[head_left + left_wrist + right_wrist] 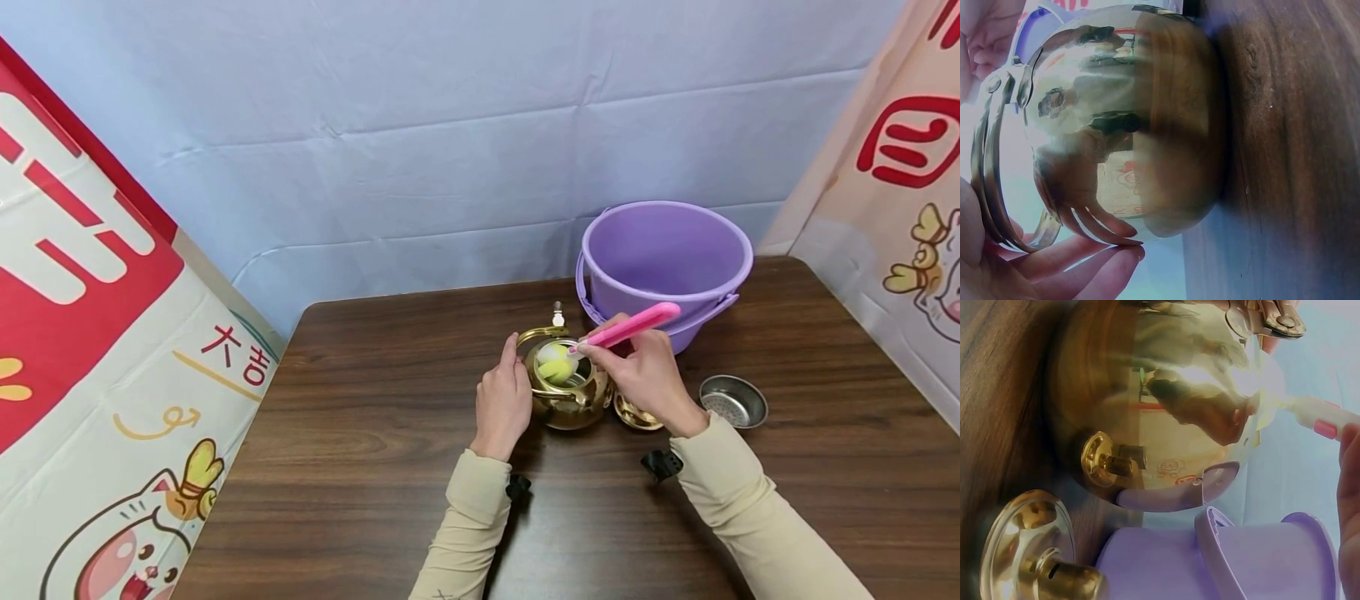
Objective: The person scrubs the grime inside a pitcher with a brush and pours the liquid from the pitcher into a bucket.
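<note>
A shiny gold kettle (570, 414) stands uncovered on the table. At its left side my left hand (504, 403) holds it; in the left wrist view the fingers (1107, 275) touch its round body beside the folded handle (994, 169). My right hand (649, 375) pinches a sponge brush by its pink handle (636, 323). The brush's yellow and white sponge head (555, 368) is at the kettle's mouth, partly inside. Right of the kettle lies its gold lid (636, 415), partly covered by my right hand in the head view; the right wrist view shows its knob.
A purple bucket (667, 287) stands behind my right hand at the table's back edge. To the right of that hand sits a round metal strainer (733, 402). The brown wooden table (360, 433) meets a pale cloth backdrop, with printed sheets on both sides.
</note>
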Motion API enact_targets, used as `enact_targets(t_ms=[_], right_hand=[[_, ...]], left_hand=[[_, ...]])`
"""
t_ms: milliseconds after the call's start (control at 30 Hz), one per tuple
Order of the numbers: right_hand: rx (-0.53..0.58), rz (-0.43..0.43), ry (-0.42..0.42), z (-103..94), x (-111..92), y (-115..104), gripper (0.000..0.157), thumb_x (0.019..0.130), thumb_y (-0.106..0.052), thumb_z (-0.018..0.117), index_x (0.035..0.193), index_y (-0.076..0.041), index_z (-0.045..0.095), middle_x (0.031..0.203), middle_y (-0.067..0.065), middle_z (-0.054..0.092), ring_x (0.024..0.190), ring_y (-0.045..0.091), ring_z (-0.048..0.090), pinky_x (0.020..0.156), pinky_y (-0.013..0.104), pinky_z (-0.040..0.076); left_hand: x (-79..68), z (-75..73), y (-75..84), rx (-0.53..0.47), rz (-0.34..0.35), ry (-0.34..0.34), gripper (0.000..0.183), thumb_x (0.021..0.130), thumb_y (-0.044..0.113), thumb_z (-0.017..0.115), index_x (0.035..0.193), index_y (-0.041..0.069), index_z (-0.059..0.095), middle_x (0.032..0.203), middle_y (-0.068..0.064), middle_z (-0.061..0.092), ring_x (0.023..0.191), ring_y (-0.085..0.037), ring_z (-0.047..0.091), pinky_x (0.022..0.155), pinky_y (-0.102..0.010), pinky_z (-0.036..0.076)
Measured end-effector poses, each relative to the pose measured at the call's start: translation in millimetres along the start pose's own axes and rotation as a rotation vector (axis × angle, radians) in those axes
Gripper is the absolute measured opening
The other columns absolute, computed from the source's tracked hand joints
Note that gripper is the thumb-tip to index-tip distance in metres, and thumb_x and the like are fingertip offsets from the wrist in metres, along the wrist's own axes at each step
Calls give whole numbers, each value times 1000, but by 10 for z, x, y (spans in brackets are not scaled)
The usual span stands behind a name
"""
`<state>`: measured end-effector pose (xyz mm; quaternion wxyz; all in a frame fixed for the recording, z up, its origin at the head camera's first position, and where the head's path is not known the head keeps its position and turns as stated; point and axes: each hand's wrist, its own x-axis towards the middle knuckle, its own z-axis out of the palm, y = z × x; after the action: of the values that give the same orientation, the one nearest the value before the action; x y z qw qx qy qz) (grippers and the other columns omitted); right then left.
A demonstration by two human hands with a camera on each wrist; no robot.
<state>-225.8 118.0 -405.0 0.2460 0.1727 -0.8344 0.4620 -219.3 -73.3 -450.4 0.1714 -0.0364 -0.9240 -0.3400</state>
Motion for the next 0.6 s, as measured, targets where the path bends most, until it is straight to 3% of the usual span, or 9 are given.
enact_targets(t_ms=[100,200,367,500,600], right_hand=[[8,38,-23,-15,4,-7,10,80,-16,79,86,-16,71,71,-3,69,62,1,58,64,15,43],[16,91,-54,-28,12,-7,10,81,-20,78,87,-17,70,67,-3,66,61,4,57,64,18,43],[16,161,-86,-44,28,-2,13,84,-25,75,90,-14,72,75,2,70,67,6,57,64,20,43],[20,162,-90,-39,42,-12,15,85,-24,74,92,-11,72,77,6,69,66,6,54,59,20,42],[33,141,-89,-27,51,-24,14,85,-22,74,93,-11,72,77,6,69,63,6,52,56,21,41]], left_hand=[[0,4,3,-2,-14,-4,43,101,19,39,143,19,48,74,-7,67,50,-22,52,50,-33,41],[0,3,11,-10,-32,-4,42,102,20,39,143,20,48,76,-7,67,48,-19,47,48,-31,37],[-20,12,37,-28,-51,-2,43,102,19,38,145,19,45,75,-9,66,42,-14,35,44,-27,28],[-40,21,52,-30,-53,6,43,103,19,37,146,18,44,72,-8,64,40,-12,29,42,-25,23],[-45,21,54,-27,-53,22,43,103,19,38,145,18,45,84,-7,70,40,-12,31,42,-25,23]])
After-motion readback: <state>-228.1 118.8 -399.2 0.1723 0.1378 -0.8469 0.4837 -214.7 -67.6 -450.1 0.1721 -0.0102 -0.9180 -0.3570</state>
